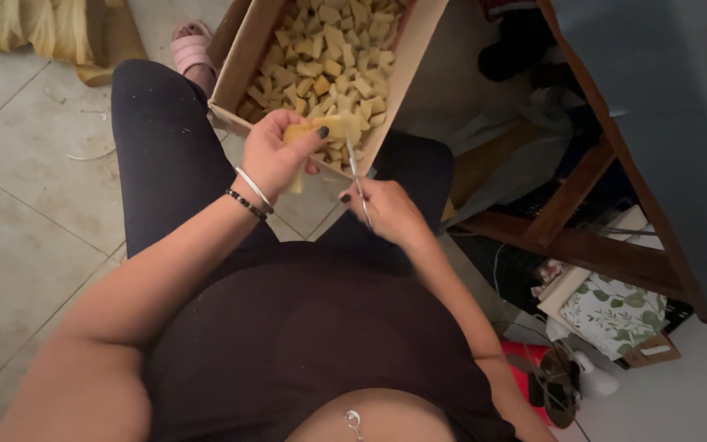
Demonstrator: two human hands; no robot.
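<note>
The left hand [272, 155] pinches a pale yellow, spongy-looking strip [321, 129] between thumb and fingers, holding it just over the near edge of the open cardboard box [407, 61] of small yellow cut pieces [329, 57]. The right hand [388, 211] is closed around slim metal scissors [356, 173], blades pointing up to the strip beside the left fingertips. A good cut likely needs the strip held taut, the fingers clear of the blades, and the strip kept above the box.

Pale tiled floor [18, 205] in dim light — a wooden table frame [591, 176] at right.
</note>
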